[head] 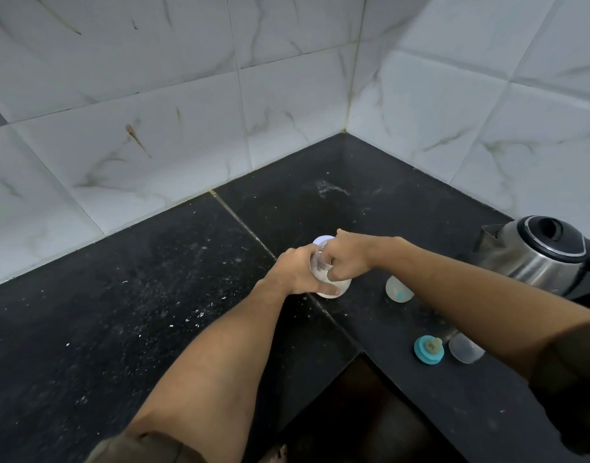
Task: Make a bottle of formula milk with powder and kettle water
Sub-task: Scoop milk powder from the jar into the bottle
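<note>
A clear baby bottle [320, 267] stands on the black counter [173, 295] with white milky contents in its lower part. My left hand [295, 272] wraps around the bottle's left side and base. My right hand [345, 259] sits over the bottle's mouth with its fingers curled shut and the thumb against the bottle's right side; anything inside the fist is hidden. A white round object [323, 240] shows just behind the hands, mostly covered. The steel kettle [534, 253] with a black lid stands at the right edge.
A teal teat ring [428, 349] lies on the counter at the right, a clear cap [466, 348] beside it. Another clear dome-shaped piece [398, 289] lies nearer the bottle. White powder specks dot the counter. Tiled walls meet in a corner behind. The counter has a cut-out near me.
</note>
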`<state>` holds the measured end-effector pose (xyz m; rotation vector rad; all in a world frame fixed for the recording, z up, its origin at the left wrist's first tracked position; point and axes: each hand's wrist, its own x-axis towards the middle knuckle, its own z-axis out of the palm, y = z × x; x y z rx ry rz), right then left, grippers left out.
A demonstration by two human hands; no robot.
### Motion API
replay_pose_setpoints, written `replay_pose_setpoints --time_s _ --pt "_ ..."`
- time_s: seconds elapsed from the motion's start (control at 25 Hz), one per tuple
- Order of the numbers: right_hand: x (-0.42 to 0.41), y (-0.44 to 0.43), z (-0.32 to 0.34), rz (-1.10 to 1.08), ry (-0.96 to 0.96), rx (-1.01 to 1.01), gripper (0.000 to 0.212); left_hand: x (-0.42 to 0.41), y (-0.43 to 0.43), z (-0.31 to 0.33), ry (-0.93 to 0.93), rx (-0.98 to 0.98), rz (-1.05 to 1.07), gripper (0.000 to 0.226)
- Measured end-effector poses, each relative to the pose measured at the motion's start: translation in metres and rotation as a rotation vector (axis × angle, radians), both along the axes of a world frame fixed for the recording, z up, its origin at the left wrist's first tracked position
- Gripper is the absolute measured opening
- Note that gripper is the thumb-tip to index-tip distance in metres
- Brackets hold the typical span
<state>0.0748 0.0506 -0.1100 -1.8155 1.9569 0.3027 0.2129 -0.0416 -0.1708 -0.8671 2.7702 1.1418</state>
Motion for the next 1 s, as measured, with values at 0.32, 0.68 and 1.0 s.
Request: replay_pose_setpoints --time_s 0.32,0.68,1.0 --pt "-0.015 0.017 0.02 -0.098 -0.078 -0.299 0.033 -0.003 0.002 0.029 0.091 -0.186 0.078 0.078" --pt "-0.022 0.024 0.028 -0.12 0.0 -0.609 0.038 -0.009 0.009 0.041 0.167 -0.319 0.098 0.075" --pt "-0.02 0.027 0.044 0.107 0.448 -0.474 0.022 -0.016 0.01 0.045 0.195 -0.344 0.068 0.074"
